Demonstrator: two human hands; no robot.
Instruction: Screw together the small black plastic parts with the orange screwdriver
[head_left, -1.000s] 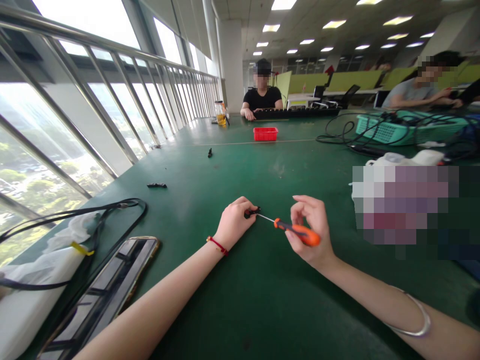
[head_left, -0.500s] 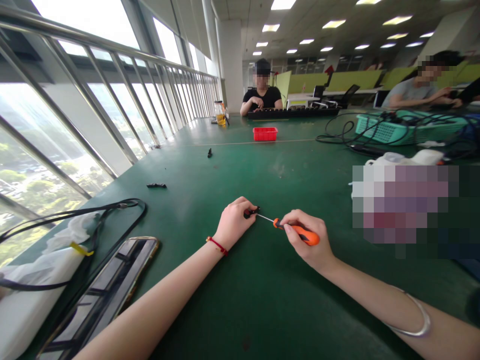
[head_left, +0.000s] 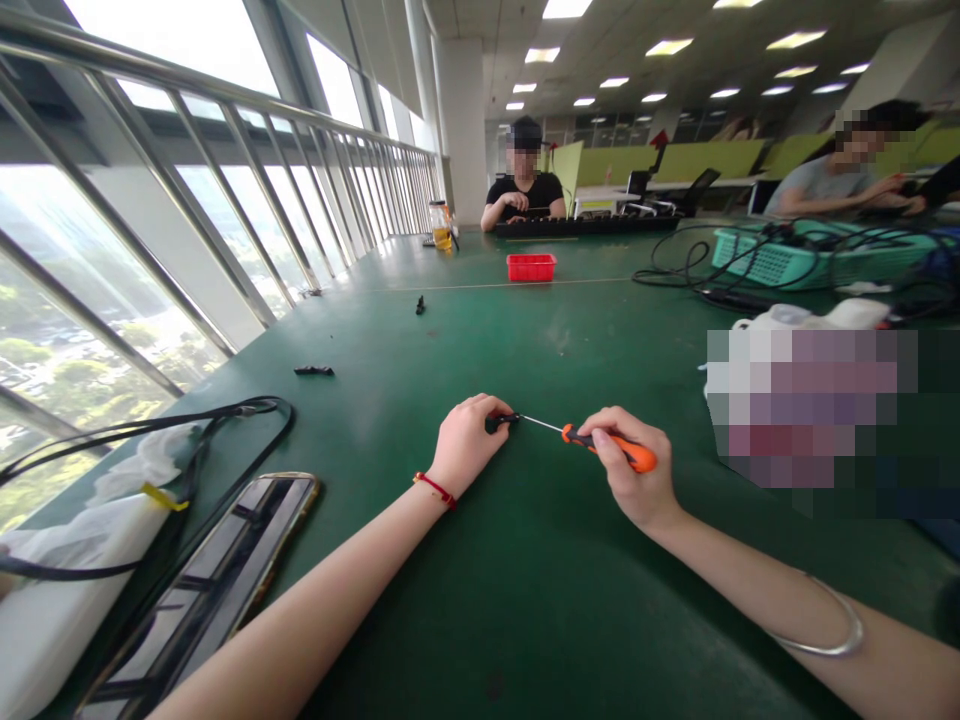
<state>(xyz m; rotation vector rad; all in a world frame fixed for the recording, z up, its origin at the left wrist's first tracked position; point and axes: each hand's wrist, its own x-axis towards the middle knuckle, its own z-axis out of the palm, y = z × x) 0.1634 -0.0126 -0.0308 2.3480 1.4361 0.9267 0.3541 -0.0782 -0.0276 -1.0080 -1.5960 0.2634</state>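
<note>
My left hand (head_left: 469, 441) rests on the green table (head_left: 525, 340), fingers pinched round a small black part (head_left: 501, 421). My right hand (head_left: 634, 468) grips an orange-handled screwdriver (head_left: 609, 448). Its thin metal shaft points left and its tip meets the black part. A red string circles my left wrist and a silver bangle sits on my right forearm.
A phone (head_left: 217, 575) and a black cable loop (head_left: 225, 415) lie at the near left, by a white bag. Small black pieces (head_left: 313, 371) and a red tray (head_left: 531, 267) sit farther off. Two people sit at the far end. A teal basket (head_left: 780, 255) with cables stands right.
My right hand closed its fingers on the screwdriver handle, then shifted right and up, levelling the shaft. My left hand stayed put on the black part.
</note>
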